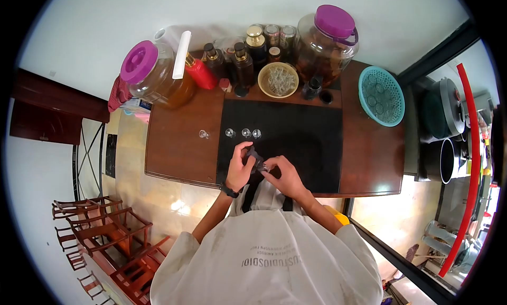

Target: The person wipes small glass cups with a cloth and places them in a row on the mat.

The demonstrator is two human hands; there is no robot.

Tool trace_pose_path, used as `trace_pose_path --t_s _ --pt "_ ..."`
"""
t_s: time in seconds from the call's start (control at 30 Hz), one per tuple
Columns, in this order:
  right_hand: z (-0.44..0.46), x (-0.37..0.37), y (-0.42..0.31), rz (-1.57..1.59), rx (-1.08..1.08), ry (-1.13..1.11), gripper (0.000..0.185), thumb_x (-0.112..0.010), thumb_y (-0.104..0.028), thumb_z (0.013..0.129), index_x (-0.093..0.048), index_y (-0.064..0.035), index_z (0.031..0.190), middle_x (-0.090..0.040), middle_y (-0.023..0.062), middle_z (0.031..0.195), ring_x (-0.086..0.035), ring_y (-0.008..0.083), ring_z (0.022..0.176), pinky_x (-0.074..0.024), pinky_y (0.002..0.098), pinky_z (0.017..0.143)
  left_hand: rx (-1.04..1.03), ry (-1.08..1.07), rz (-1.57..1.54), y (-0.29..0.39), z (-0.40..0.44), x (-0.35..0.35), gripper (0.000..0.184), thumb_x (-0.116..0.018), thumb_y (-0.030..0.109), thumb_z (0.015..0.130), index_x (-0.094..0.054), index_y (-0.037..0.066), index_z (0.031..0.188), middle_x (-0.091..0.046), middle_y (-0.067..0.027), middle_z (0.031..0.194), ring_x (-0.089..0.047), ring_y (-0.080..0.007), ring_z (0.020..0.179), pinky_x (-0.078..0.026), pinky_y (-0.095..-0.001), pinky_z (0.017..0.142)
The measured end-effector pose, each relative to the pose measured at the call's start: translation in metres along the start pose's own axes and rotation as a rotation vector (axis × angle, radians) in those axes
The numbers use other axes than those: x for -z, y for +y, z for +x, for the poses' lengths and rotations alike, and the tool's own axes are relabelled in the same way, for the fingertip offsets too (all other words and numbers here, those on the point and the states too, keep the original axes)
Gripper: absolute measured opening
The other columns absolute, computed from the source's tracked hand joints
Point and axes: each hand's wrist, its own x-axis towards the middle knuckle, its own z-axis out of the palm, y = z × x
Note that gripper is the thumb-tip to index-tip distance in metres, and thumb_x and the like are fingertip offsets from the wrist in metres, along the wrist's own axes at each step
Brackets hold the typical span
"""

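Just past the near edge of the table, my left hand (240, 170) is closed on a dark grey cloth (254, 155). My right hand (287, 177) pinches at the cloth's lower end, where a small clear glass (264, 168) seems to show, mostly hidden by fingers and cloth. Beyond my hands, several small stemmed glasses stand in a loose row. One glass (204, 133) is on the brown wood at the left. Another glass (229, 132) and a close pair, including the right-hand glass (256, 133), are on the black mat (301, 141).
Along the wall stand two big jars with purple lids, the left jar (171, 86) and right jar (322, 49), with dark bottles (243, 67) and a red bottle (200, 73) between. A wicker basket (264, 88) and a turquoise basket (398, 112) hold glassware. Wooden chairs (127, 236) are lower left.
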Motion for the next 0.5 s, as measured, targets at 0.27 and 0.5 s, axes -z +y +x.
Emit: trace_pose_path --t_s 0.27,0.5 --pt "-0.001 0.001 0.001 -0.284 0.041 0.046 0.013 -0.067 -0.008 0.075 -0.061 -0.0022 0.084 -0.057 0.0103 0.080 -0.057 0.0280 0.073 -0.0485 0.0355 0.065 -0.013 -0.021 -0.024 0.010 -0.005 0.004 0.037 -0.054 -0.002 0.085 -0.047 0.003 0.121 -0.059 -0.0086 0.091 -0.056 -0.0096 0.082 -0.046 -0.0224 0.072" --pt "-0.007 -0.003 0.012 -0.246 -0.051 0.021 0.010 -0.063 -0.005 0.078 -0.063 -0.0021 0.088 -0.060 0.0099 0.083 -0.059 0.0286 0.081 -0.0488 0.0360 0.072 0.062 -0.027 -0.147 -0.009 -0.008 0.013 0.037 -0.053 -0.003 0.086 -0.047 0.003 0.122 -0.058 -0.0062 0.096 -0.056 -0.0092 0.085 -0.046 -0.0219 0.076"
